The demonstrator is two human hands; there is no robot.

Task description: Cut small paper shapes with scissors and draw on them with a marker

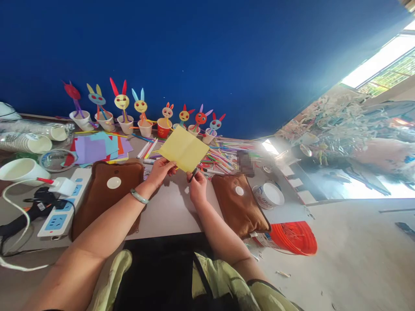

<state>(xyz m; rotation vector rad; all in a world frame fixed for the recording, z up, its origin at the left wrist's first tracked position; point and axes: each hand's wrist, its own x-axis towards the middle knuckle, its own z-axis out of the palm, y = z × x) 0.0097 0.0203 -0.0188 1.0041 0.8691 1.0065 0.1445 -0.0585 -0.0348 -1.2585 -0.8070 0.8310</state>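
A yellow sheet of paper (184, 149) is held up over the table, tilted. My left hand (161, 169) pinches its lower left edge between thumb and fingers. At the sheet's lower right corner, my right hand (197, 185) is closed around small dark-handled scissors (192, 175); their blades are mostly hidden by the hand and paper. Behind the sheet stands a row of paper cups with rabbit-faced figures, among them a red cup (164, 128). Colored pens and sticks (221, 159) lie just right of the paper.
Brown pouches (108, 198) (241, 203) lie on both sides of my arms. A power strip (66, 207) with cables, a white cup (22, 171) and colored paper (90, 149) are on the left. A white tub (268, 195) sits right, above a red bucket (293, 238). A blue wall (194, 56) rises behind.
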